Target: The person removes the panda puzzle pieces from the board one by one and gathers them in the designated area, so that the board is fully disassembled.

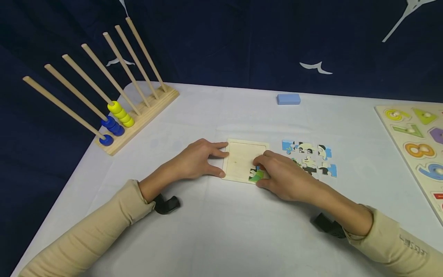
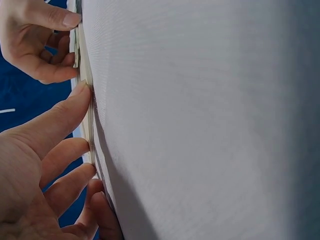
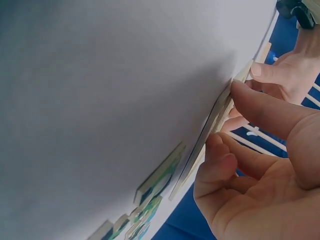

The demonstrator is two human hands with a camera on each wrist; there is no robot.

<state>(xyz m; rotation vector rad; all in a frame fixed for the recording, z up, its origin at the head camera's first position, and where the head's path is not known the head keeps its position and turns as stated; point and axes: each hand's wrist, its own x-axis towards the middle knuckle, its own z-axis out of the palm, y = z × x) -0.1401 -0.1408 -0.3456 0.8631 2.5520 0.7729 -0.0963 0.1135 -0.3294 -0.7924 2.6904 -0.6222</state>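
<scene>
A shallow wooden puzzle tray (image 1: 240,157) lies on the white table between the hands. Along its left edge my left hand (image 1: 197,159) rests with thumb and fingers spread, touching the rim. My right hand (image 1: 285,177) reaches over the tray's lower right corner, its thumb and curled fingers on either side of a green puzzle piece (image 1: 256,175) there. Part of that piece is hidden under the fingers. In the left wrist view, the right hand (image 2: 37,42) pinches at the tray's far end. Loose panda puzzle pieces (image 1: 306,148) lie right of the tray, some covered by the right hand.
At the back left stands a wooden peg abacus (image 1: 143,115) with blue and yellow beads. A blue block (image 1: 288,99) sits near the table's back edge. At the right edge lies a number and shape board (image 1: 401,138). Each wrist bears a black device (image 1: 167,205).
</scene>
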